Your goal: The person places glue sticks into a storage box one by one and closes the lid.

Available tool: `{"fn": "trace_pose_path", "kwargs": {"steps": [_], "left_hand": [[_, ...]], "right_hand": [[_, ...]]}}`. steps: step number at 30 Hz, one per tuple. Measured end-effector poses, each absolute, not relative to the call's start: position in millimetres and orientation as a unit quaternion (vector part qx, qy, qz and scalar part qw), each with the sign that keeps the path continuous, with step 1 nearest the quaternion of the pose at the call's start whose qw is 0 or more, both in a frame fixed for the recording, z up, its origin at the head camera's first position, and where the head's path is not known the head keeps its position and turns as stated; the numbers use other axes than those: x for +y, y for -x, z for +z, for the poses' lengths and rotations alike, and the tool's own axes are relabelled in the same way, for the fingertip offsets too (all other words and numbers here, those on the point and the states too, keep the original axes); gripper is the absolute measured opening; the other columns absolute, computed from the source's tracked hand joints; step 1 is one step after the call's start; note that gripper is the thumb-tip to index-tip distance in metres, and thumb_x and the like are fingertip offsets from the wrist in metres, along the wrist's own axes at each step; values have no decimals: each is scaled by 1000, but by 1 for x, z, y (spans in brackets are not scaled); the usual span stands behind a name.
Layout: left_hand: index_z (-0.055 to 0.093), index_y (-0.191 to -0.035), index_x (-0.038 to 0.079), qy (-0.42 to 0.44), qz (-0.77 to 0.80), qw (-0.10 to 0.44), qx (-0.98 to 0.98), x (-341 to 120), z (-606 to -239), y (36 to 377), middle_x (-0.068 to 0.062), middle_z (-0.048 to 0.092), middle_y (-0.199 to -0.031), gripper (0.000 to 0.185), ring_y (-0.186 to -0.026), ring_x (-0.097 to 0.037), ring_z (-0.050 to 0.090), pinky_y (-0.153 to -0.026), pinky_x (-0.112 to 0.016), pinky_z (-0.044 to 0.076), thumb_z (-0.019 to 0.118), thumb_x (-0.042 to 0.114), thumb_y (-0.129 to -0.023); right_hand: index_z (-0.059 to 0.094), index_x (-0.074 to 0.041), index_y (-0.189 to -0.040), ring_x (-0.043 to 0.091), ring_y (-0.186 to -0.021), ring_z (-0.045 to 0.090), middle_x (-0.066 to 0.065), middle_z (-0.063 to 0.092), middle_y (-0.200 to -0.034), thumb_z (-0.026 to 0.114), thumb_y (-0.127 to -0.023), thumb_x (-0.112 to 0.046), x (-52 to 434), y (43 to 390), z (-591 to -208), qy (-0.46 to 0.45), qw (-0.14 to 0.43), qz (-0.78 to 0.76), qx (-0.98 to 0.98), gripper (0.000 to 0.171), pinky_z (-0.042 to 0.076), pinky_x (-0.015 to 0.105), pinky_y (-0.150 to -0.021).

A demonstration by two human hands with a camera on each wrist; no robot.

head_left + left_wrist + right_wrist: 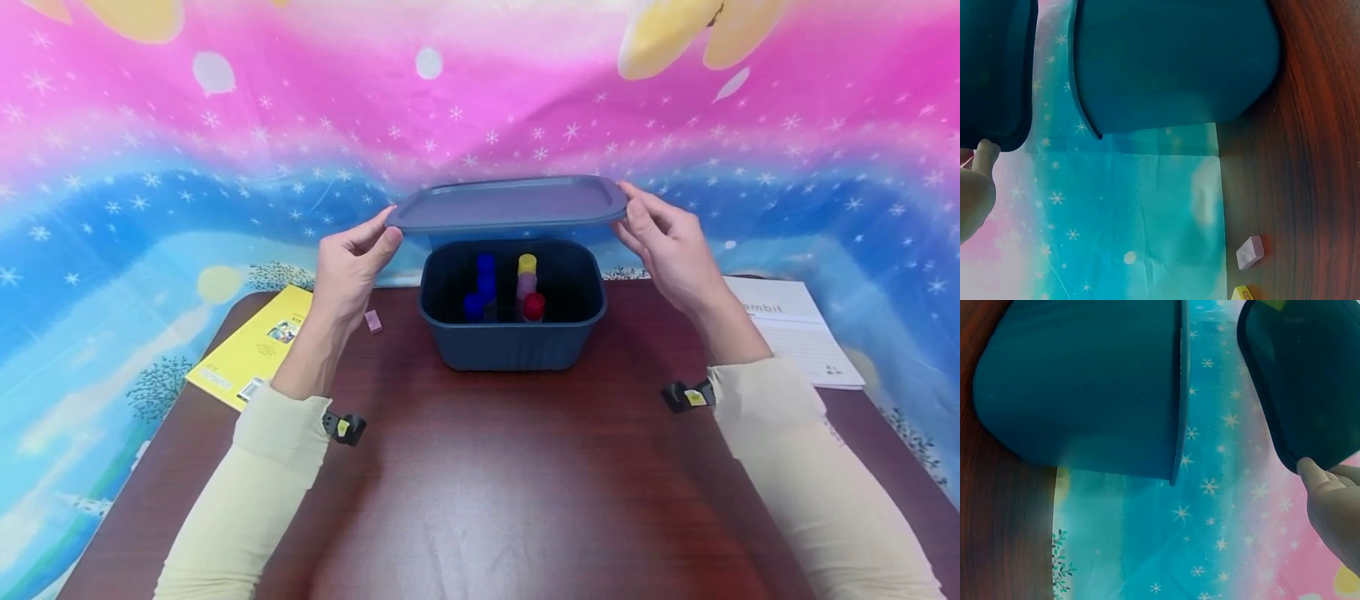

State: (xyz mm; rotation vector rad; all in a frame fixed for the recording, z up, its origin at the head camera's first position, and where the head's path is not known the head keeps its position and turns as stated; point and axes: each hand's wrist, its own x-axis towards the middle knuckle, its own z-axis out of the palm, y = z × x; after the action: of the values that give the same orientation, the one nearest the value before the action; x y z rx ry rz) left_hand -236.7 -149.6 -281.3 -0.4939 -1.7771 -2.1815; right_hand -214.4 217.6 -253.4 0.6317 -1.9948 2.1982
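Note:
Both hands hold a flat blue-grey lid (510, 204) above an uncovered dark storage box (513, 346) of the same colour. The left hand (348, 267) pinches the lid's left end between thumb and fingers. At its right end the right hand (667, 242) grips the edge the same way. Inside the box stand several bottles or tubes: blue-capped ones (486, 267) on the left, a yellow-capped one (527, 265) and a red-capped one (533, 305) on the right. Their lower parts are hidden by the box wall. Both wrist views show a gap between lid and box rim.
The box stands on a dark red-brown table (480, 483). A yellow book (255, 350) lies at the left, partly behind the left forearm. Beside the box is a small pink block (373, 321). White notebooks (802, 333) lie at the right. A patterned cloth (480, 108) hangs behind.

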Motion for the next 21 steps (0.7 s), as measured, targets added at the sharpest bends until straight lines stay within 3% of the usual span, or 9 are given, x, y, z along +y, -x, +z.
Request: {"fn": "trace_pose_path", "kwargs": {"steps": [4,8,21], "left_hand": [[61,-131,-5,167,-754,137,-620,-150,-282,236,-19,60,-136,84,-135,-23,52,-107,-33,45,88,43,-68],[62,-132,-3,162,-750,133,-628,-152,-281,234,-16,61,-137,79,-136,-22,52,-105,-31,46,88,39,-70],[62,-136,7,175,-694,121,-688,-153,-287,227,-13,61,-138,52,-123,-21,63,-100,-30,50,81,11,-88]], "right_hand": [[44,-4,-152,25,-139,47,19,40,-157,56,-105,-27,220,211,-254,-194,96,622,-752,54,43,24,-106],[42,-14,-155,23,-136,52,12,46,-154,63,-102,-27,223,210,-255,-192,107,526,-821,58,46,16,-99],[43,-12,-154,20,-132,55,14,47,-153,71,-96,-8,233,212,-264,-231,112,522,-813,64,48,19,-98]]}}
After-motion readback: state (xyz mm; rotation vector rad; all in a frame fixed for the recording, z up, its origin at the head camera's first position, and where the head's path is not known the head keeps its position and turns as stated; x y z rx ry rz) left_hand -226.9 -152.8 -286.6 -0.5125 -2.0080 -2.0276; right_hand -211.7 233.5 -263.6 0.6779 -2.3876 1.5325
